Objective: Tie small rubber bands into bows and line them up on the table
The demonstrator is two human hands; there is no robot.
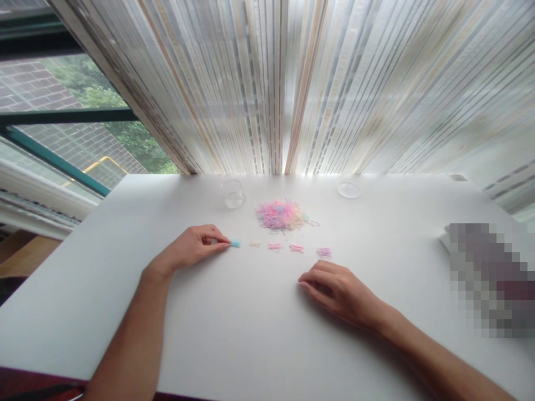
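Observation:
My left hand [196, 245] pinches the edge of a small light-blue bunch of elastic bands [235, 243] lying on the table. To its right, in a row, lie a pale yellow bunch [254, 244], two pink bunches [275, 245] [296, 248] and a purple bunch [324, 252]. Behind the row is a loose heap of pastel bands [281, 215], mostly pink and purple, with a few strays at its right edge. My right hand [336, 287] rests on the table just below the purple bunch, thumb and fingers closed together, with nothing visible in them.
A clear round tub [232, 195] stands behind the heap to the left, and a clear round lid [348, 190] lies to the right. The white table [234, 334] meets striped curtains [267, 83] at the back. Something blurred out [493, 278] sits on the right side.

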